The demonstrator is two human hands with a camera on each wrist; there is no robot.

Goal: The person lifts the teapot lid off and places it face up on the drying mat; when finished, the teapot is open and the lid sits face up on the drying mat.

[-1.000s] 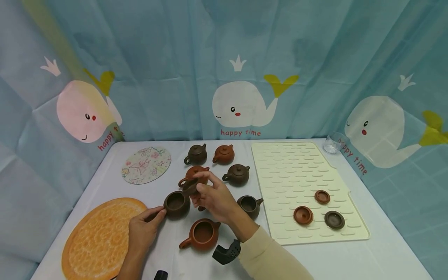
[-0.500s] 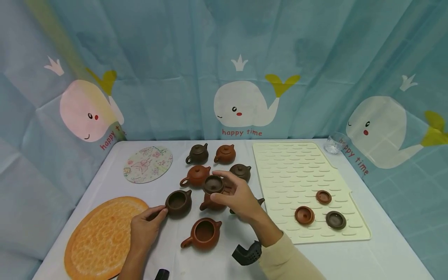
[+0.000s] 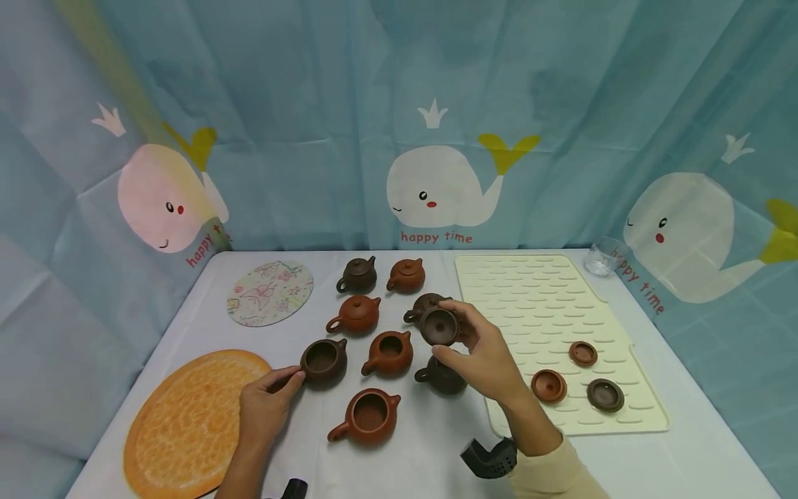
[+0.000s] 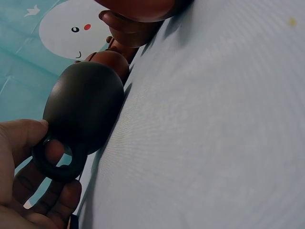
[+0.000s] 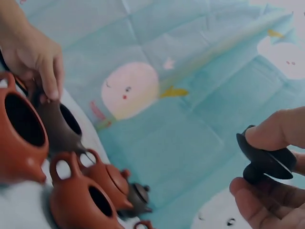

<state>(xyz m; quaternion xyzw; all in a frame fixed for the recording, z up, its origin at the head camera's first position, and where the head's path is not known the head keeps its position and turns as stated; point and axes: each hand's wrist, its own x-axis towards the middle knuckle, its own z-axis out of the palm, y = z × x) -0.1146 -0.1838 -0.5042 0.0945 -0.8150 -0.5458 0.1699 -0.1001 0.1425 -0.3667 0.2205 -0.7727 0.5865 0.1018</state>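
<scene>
My left hand pinches the ring handle of a dark brown teapot that stands lidless on the white table. The left wrist view shows thumb and fingers about that handle. My right hand is raised, pinching a dark teapot lid by its edge and knob; in the head view its hollow underside faces the camera. Below that hand is another dark teapot, partly covered by the fingers. Two reddish-brown lidless teapots, one nearer and one farther, stand between the hands.
Lidded teapots stand farther back, reddish and dark among them. At right lies a cream mat bearing three loose lids. A clear glass stands behind it. Left are a floral round mat and a bread-patterned round mat.
My right hand has moved right with the dark lid, away from the left teapot to above the right dark one, and the lid's underside has turned into view. The left hand keeps its grip.
</scene>
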